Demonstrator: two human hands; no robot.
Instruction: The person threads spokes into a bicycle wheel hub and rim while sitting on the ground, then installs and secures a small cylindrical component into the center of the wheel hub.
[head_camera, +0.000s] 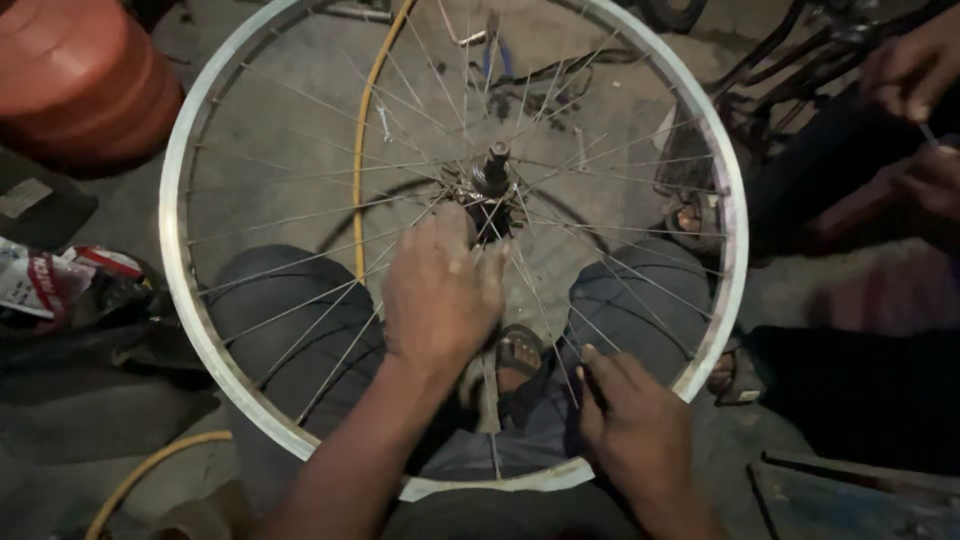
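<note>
Left hand (440, 295) fingers bent on spokes (300, 320) near hub (495, 175); right hand (630, 420) pinching one spoke; wheel rim (185, 270) on knees could slip if grip loosens.

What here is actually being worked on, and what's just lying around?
In use:
- bicycle wheel rim
- spokes
- hub, with the left hand on the spokes beside it
- right hand, pinching a spoke near the rim

Lying about:
- orange ribbed container
- yellow hose
- crumpled wrappers
- another person's hands, busy apart
</note>
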